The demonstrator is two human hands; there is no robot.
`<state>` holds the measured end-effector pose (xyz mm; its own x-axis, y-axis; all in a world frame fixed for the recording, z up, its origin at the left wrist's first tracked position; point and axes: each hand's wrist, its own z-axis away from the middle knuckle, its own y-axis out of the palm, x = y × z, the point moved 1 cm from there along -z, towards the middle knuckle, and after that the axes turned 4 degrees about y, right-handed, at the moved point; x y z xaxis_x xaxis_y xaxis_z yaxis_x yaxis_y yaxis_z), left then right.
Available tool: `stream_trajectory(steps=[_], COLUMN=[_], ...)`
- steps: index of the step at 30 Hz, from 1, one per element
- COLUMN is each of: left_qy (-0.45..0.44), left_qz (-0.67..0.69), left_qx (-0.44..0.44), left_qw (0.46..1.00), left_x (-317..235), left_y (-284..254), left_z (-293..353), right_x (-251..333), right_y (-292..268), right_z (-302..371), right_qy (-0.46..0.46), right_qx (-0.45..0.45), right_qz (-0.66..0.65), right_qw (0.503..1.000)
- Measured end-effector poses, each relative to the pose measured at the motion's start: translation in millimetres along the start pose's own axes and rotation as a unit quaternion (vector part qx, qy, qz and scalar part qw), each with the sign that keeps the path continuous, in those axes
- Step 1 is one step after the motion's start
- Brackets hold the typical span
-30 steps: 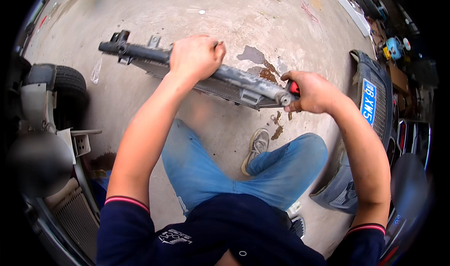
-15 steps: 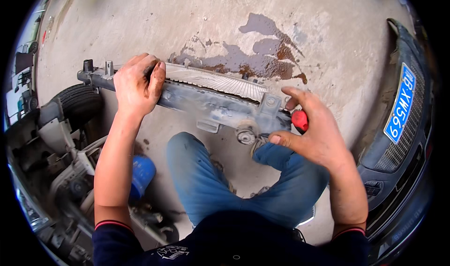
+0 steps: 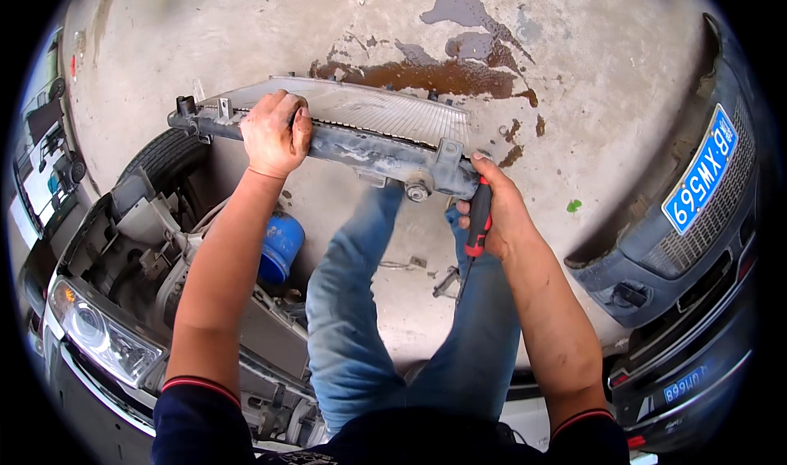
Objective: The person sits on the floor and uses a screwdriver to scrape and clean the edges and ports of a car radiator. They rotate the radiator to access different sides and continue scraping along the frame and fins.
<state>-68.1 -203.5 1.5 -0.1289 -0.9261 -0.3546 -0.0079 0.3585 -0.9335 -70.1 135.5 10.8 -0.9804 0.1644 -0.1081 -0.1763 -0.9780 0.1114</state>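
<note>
In front of my legs hangs a car radiator, its dark plastic tank towards me and its pale finned core on the far side. My left hand is closed over the tank, left of its middle, thumb on the near side. At the right end, my right hand grips the tank's corner. A red and black screwdriver is held in that same hand, its shaft pointing down towards me. Some of the right fingers are hidden behind the handle and tank.
Brown and dark wet patches stain the concrete floor beyond the radiator. On the left stands a car with its front stripped, a headlight and a tyre showing, beside a blue bucket. A detached bumper lies at right.
My legs have straightened from a crouch, and the view has risen. My right hand, open beside the tank's end before, now grips it together with the screwdriver. The left hold is unchanged.
</note>
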Motion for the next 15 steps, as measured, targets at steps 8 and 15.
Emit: stream_trajectory(steps=[8, 15], left_qy=[-0.392, -0.705], left_qz=[0.104, 0.596], left_qx=[-0.223, -0.069], left_qw=[0.886, 0.378], left_x=[-54.8, -82.1], left_y=[1.5, -8.9], left_z=[25.2, -42.3], right_x=[12.7, 26.1], right_y=[7.1, 4.0], right_z=[-1.9, -1.4], right_qy=[-0.078, -0.076], right_qx=[-0.029, -0.021], right_qz=[-0.023, 0.026], right_qw=[0.996, 0.997])
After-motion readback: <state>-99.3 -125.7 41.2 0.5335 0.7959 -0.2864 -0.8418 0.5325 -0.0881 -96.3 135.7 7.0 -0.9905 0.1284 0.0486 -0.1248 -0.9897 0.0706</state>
